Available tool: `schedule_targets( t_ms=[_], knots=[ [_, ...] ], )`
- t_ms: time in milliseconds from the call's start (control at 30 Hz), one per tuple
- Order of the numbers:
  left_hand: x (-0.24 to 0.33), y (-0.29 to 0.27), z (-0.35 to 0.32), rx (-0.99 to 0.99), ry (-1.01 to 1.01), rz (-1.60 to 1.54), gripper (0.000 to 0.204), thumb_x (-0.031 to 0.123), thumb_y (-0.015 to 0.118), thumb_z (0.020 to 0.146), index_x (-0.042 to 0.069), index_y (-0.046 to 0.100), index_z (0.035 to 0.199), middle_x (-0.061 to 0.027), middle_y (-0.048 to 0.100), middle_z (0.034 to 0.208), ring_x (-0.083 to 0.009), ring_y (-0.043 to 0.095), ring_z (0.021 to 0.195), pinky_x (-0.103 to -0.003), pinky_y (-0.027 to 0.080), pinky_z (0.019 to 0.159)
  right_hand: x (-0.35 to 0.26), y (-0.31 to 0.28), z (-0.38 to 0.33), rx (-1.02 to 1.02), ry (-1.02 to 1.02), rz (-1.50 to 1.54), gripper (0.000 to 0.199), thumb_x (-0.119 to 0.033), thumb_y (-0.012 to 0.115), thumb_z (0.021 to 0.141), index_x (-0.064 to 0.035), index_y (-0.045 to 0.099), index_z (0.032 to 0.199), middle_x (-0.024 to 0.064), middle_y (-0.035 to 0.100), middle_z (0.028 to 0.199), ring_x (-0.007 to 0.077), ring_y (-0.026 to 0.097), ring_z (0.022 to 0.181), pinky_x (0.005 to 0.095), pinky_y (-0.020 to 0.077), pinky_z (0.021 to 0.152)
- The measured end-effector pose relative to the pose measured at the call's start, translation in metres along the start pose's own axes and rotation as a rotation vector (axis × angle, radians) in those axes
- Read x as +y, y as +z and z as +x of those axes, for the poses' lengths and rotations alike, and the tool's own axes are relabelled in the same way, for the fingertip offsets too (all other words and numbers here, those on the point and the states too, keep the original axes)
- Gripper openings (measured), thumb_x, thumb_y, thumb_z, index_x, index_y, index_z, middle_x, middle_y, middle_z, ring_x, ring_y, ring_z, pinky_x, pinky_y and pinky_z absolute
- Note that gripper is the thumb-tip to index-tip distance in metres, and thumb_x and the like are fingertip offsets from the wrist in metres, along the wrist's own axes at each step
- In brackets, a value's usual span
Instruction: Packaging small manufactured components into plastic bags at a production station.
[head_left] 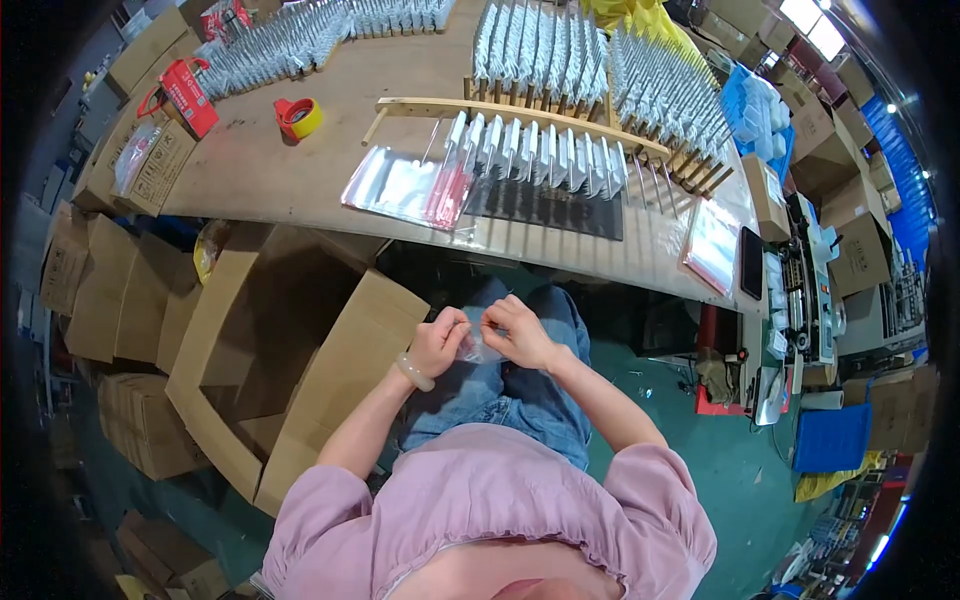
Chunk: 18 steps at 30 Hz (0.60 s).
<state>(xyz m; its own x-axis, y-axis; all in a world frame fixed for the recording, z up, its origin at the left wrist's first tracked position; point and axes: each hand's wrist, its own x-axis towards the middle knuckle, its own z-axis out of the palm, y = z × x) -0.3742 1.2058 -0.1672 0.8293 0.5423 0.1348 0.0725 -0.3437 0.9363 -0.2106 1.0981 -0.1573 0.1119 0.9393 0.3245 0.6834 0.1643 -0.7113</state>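
Note:
Over my lap, my left hand (438,340) and my right hand (519,332) meet on a small clear plastic bag (480,348), each pinching one end of it. A pale bead bracelet circles my left wrist. Ahead on the wooden table (300,170) lies a stack of clear bags with red edges (405,187). Beside it a wooden rack (545,150) holds a row of small bagged pieces upright.
An open cardboard box (290,350) stands at my left, with more cartons stacked beyond it. A red and yellow tape roll (299,117) and red packets lie on the table. More filled racks (600,60) stand at the back. A black tablet and a sealing machine (805,290) sit at the right.

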Motion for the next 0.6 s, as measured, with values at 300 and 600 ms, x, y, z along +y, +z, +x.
schedule_targets(
  t_ms=[300, 600],
  knots=[
    [0.002, -0.115, -0.03, 0.46, -0.137, 0.159, 0.011, 0.013, 0.05, 0.092, 0.003, 0.054, 0.088, -0.0054, 0.06, 0.063, -0.0106, 0.057, 0.054, -0.024, 0.045, 0.05, 0.028, -0.026, -0.008, 0.165, 0.078, -0.033, 0.007, -0.007, 0.062, 0.075, -0.0039, 0.056, 0.077, 0.0087, 0.053, 0.073, 0.024, 0.051, 0.069, 0.0327, 0.0417, 0.062],
    [0.014, -0.115, 0.074, 0.388, -0.033, 0.545, 0.024, 0.02, 0.067, 0.078, 0.005, 0.067, 0.096, -0.0126, 0.064, 0.097, -0.0265, 0.062, 0.086, -0.034, 0.05, 0.074, 0.02, -0.002, 0.003, 0.227, 0.239, 0.136, 0.01, -0.012, 0.063, 0.079, -0.0037, 0.057, 0.079, 0.0102, 0.054, 0.073, 0.0251, 0.054, 0.067, 0.0337, 0.044, 0.059]
  ],
)
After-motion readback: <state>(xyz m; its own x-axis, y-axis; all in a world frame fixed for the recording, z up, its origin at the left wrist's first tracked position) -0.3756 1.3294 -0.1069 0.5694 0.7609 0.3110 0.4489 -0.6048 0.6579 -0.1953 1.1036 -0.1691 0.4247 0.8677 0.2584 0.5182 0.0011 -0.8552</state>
